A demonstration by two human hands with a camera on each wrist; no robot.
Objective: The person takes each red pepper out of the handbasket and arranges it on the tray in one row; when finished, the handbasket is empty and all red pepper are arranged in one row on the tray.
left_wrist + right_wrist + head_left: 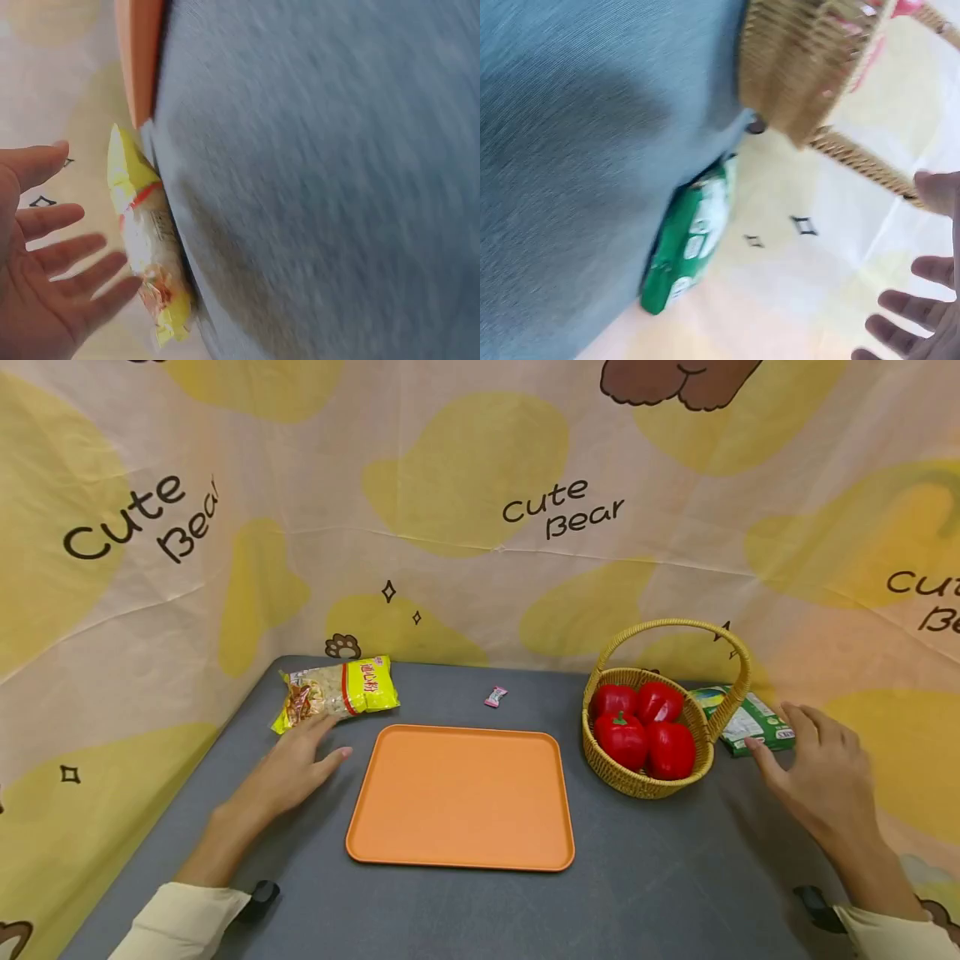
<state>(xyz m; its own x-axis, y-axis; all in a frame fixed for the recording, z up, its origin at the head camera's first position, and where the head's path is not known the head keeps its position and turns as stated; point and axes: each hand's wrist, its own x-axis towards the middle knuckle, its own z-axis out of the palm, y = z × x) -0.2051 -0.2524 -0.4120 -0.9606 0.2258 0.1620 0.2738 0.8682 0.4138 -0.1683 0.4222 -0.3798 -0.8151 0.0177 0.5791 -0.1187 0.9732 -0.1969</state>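
My left hand (300, 764) hovers over the table's left side, fingers spread and holding nothing, near a yellow pasta bag (337, 689). In the left wrist view that bag (154, 232) lies beyond the spread fingertips, apart from them. On the right, my right hand (821, 777) is raised with loosely bent fingers and nothing in it. It is nearest a green packet (757, 722), which lies partly behind a wicker basket (645, 787). Several red bell peppers (622, 742) fill the basket, its handle upright. In the right wrist view the packet (686, 244) and my fingers stand apart.
An orange tray (461, 797) lies flat in the middle of the grey table (480, 910). Behind it is a small pink-and-white wrapped candy (496, 697). A printed cloth (450, 485) hangs at the back and along the sides.
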